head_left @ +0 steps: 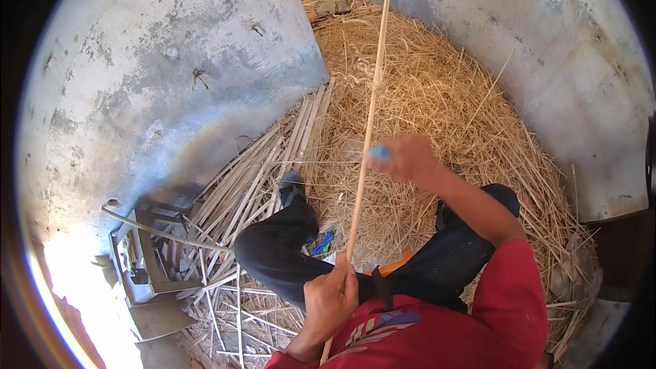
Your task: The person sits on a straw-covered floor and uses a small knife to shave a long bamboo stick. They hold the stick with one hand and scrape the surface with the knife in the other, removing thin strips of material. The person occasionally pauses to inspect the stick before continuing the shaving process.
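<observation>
A long, thin bamboo strip (pixel 371 109) slants from my lap up over the straw. My left hand (pixel 330 304) is closed around its lower part, with the end of the strip passing down beside my red shirt. Farther up, my right hand (pixel 408 160) is closed on a small blue object (pixel 379 154) at the strip's right side. That object is smeared by motion, and its kind does not show. Curly shavings (pixel 365 72) hang beside the strip's upper part.
Split strips (pixel 263 157) lie piled on the left, below a worn wall (pixel 184 61). Straw-like shavings (pixel 437 89) cover the floor ahead up to the right wall (pixel 567 61). A wooden frame (pixel 147 260) stands at lower left, with a bent stick (pixel 164 232) across it. My legs are folded around the work.
</observation>
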`<action>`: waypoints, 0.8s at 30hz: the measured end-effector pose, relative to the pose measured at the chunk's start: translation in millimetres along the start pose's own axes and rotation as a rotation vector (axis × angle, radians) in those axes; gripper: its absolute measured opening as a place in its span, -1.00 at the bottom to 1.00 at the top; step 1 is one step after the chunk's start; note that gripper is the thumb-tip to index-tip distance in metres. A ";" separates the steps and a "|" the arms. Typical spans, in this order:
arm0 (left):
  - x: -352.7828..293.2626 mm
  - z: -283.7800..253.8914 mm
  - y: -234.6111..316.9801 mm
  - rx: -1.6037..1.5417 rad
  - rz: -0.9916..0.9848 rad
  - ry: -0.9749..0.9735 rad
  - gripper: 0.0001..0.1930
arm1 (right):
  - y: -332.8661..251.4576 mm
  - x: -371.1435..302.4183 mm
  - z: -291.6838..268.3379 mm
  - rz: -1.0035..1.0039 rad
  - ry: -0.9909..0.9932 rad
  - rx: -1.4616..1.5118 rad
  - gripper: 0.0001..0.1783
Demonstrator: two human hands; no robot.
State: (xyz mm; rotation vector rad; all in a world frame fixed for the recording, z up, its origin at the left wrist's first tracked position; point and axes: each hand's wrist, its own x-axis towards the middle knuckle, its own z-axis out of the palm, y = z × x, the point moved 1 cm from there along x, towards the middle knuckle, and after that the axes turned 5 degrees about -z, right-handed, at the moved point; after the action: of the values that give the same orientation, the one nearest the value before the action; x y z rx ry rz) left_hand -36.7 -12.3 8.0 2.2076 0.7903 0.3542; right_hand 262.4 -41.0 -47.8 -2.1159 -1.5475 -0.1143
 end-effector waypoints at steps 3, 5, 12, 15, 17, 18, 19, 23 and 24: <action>-1.2 1.3 -0.3 0.025 0.038 -0.030 -0.69 | 38.6 21.2 -11.6 0.195 -0.113 -0.060 -0.24; -0.1 1.0 -0.4 0.073 0.065 -0.005 -0.69 | -0.3 -5.3 5.0 0.005 -0.021 -0.029 -0.23; 2.5 -2.6 1.8 0.129 0.069 0.003 -0.69 | 8.9 2.4 0.3 0.090 -0.091 0.018 -0.27; 4.9 0.7 -1.2 0.129 0.104 0.010 -0.69 | -0.2 -3.1 0.6 0.098 -0.128 0.100 -0.20; 5.2 0.6 -3.0 0.122 0.093 0.040 -0.69 | -37.0 -23.5 0.1 -0.080 -0.225 0.081 -0.19; 6.4 0.8 -2.7 0.115 0.089 0.037 -0.69 | -49.1 -30.1 0.9 -0.167 -0.272 0.078 -0.18; 8.0 0.9 -2.0 0.108 0.086 0.033 -0.69 | -42.3 -26.4 1.5 -0.145 -0.211 0.063 -0.17; -0.2 0.9 1.0 0.067 0.027 -0.047 -0.68 | 38.7 9.7 7.4 0.162 -0.194 -0.097 -0.12; -1.7 2.6 1.2 0.061 0.045 -0.051 -0.67 | 47.4 12.9 1.3 0.220 -0.237 -0.093 -0.20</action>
State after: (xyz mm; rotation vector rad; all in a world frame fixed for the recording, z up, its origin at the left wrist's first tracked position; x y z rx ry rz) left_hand -36.3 -15.5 7.2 2.2857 0.7336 0.2987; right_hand 309.8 -39.6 -61.0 -2.4308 -1.4481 0.1493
